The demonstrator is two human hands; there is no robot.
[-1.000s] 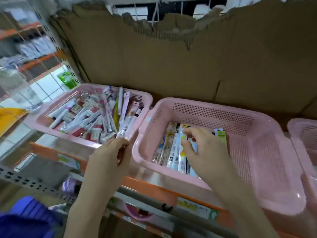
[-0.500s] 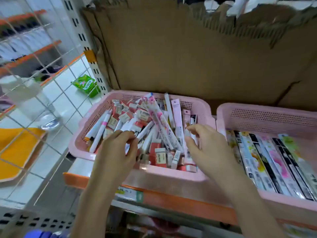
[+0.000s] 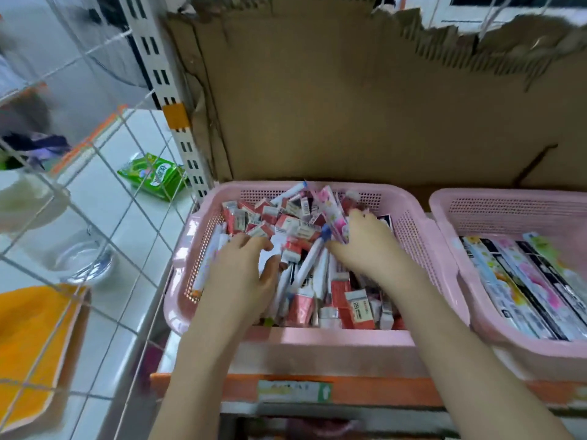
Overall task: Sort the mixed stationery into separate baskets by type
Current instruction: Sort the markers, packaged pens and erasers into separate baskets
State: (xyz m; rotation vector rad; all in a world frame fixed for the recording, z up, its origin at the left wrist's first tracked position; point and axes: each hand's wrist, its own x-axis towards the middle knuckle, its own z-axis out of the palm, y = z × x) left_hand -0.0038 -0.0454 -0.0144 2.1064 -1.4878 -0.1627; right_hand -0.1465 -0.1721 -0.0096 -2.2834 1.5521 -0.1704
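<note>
A pink basket (image 3: 317, 339) holds a jumble of mixed stationery: red-and-white erasers (image 3: 359, 309), white pens (image 3: 309, 265) and long flat packs. My left hand (image 3: 244, 271) lies palm down on the left side of the pile, thumb spread, fingertips among the items. My right hand (image 3: 368, 246) is deeper in the basket, and its thumb and fingers close round a long pink floral pack (image 3: 332, 211) that sticks up toward the back. To the right, a second pink basket (image 3: 508, 198) holds long flat packs (image 3: 524, 281) laid side by side.
Both baskets sit on a shelf with an orange front edge (image 3: 365, 390), backed by torn brown cardboard (image 3: 349, 106). A white wire grid (image 3: 95, 201) closes off the left side. Beyond it are a green packet (image 3: 155, 177), a clear glass (image 3: 82, 262) and an orange bag (image 3: 28, 338).
My view swung left from the right basket to the mixed one. My right hand left the long packs and went into the mixed pile; my left hand moved in from the rim.
</note>
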